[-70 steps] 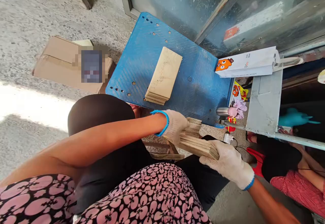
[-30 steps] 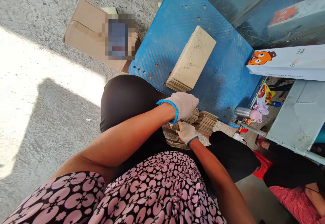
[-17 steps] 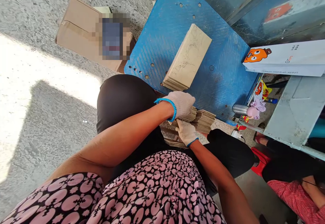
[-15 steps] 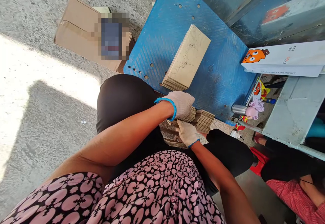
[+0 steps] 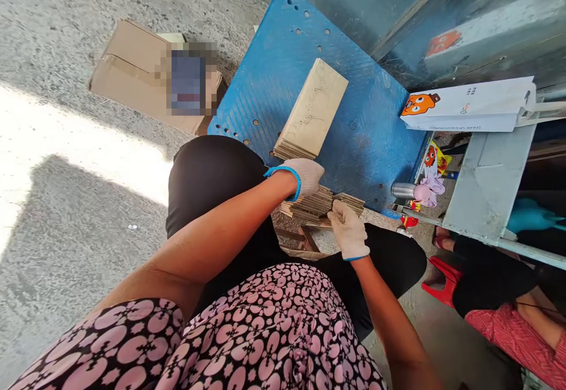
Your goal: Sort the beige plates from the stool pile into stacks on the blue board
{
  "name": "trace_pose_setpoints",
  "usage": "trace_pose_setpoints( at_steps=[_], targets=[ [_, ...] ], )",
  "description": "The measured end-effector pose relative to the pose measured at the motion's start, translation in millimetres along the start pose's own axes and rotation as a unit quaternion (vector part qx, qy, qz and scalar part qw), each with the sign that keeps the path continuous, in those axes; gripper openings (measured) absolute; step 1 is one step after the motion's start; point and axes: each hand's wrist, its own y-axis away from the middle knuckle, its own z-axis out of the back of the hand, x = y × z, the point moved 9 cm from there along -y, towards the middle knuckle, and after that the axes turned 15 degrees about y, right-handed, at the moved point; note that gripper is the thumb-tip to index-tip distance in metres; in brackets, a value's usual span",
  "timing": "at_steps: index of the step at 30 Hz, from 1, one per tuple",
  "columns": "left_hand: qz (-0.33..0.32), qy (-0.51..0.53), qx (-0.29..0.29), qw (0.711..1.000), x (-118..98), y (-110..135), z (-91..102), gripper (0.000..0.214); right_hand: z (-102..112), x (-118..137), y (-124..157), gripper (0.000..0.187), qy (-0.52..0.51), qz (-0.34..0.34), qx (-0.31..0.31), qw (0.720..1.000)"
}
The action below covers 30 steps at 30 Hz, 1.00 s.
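Note:
My left hand (image 5: 306, 177), in a white knit glove with a blue cuff, is curled over the upper edge of a fanned row of thin tan boards (image 5: 309, 206). Its fingertips are hidden behind the hand. My right hand (image 5: 349, 230), gloved the same way, has its fingers bent together at the row's lower edge, beside a second group of boards (image 5: 352, 202). Whether a board is pinched in it is not clear. A neat stack of similar boards (image 5: 313, 107) lies on the blue perforated table (image 5: 375, 124), just beyond my left hand.
A cardboard box (image 5: 128, 74) with a blurred patch sits on the concrete floor at left. On the right are a white paper bag (image 5: 469, 107), a metal flask (image 5: 402, 190) and a grey metal ledge (image 5: 481, 183). A person in a red top (image 5: 508, 331) is at lower right, near a red stool (image 5: 442, 281).
My right hand has moved right along the boards' lower edge, uncovering more of the row. My left hand stays on the boards. The view has shifted slightly.

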Motion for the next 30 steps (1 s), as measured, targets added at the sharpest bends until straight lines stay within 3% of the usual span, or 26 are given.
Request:
trace_pose_setpoints(
  at_steps=[5, 13, 19, 25, 30],
  targets=[
    [0.014, 0.001, -0.010, 1.000, 13, -7, -3.0, 0.043, -17, 16, 7, 0.039, -0.058, 0.043, -0.037, 0.997],
    [0.048, -0.005, -0.032, 0.998, 40, -11, -9.7, 0.045, -58, 68, 24, 0.042, 0.066, 0.107, 0.017, 0.992],
    [0.053, -0.022, -0.062, 0.996, 61, -6, -10.9, 0.044, -65, 55, 15, 0.042, 0.048, 0.068, 0.052, 0.995],
    [0.052, -0.041, -0.082, 0.994, 69, -6, -14.9, 0.038, -80, 57, 13, 0.044, 0.017, 0.094, 0.104, 0.990],
    [0.043, 0.047, -0.125, 0.990, 73, -7, -18.1, 0.043, -78, 53, 8, 0.039, -0.055, 0.098, 0.087, 0.990]
  ],
)
